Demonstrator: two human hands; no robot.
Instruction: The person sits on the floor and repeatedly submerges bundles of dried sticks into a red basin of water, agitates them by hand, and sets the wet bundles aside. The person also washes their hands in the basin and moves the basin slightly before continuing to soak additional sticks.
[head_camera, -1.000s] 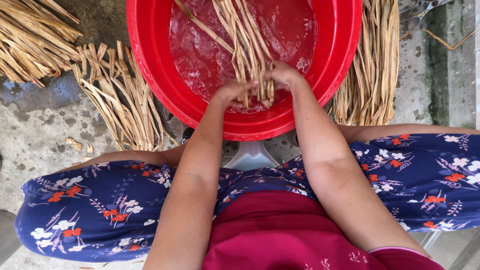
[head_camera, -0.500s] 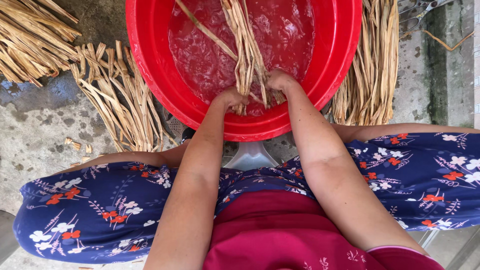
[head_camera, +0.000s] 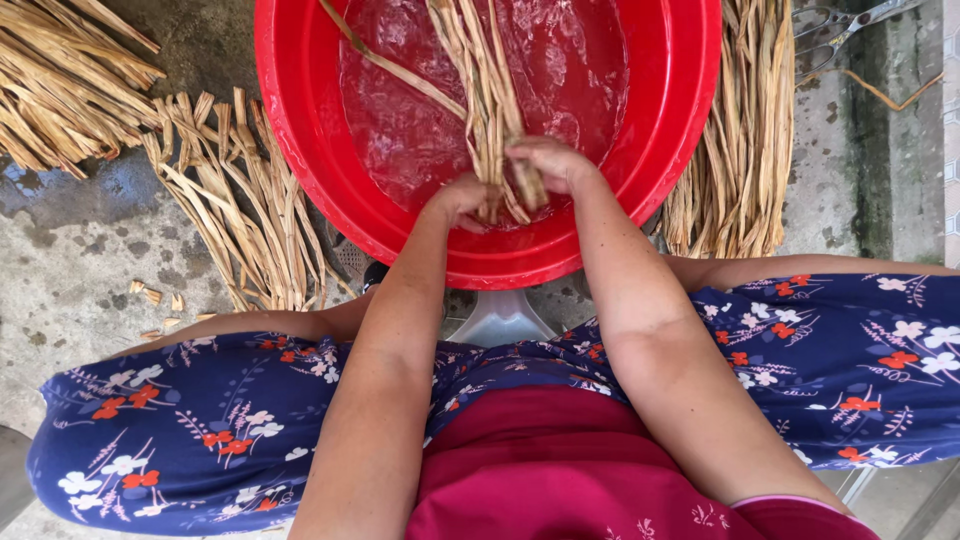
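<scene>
While both hands work inside the red basin (head_camera: 300, 150), the bundle of dried fibre strips (head_camera: 487, 90) lies partly in the water, running from the hands out toward twelve o'clock across the middle of the basin. The left hand (head_camera: 458, 200) grips the near end of the bundle with fingers curled and pressed together around the strips. The right hand (head_camera: 548, 165), just beside it at two o'clock, is likewise closed on the same bundle, fingers folded over the strips; the fingertips themselves are hidden by the fibres. Both hands are in contact with the bundle and almost touching each other.

One loose strip (head_camera: 395, 65) lies slantwise in the water at eleven o'clock from the hands, apart from the main bundle. The water surface is rippled.

Outside the basin, on the concrete floor (head_camera: 70, 260), a fan of flat strips (head_camera: 235, 210) lies at nine o'clock, touching the basin wall. A further heap of strips (head_camera: 60, 80) lies at ten o'clock, well apart. Another sheaf (head_camera: 745, 140) lies at three o'clock, against the basin's right side. Scissors (head_camera: 845, 22) rest near the top right corner. Small cut offcuts (head_camera: 150, 295) are scattered near the person's left knee.
</scene>
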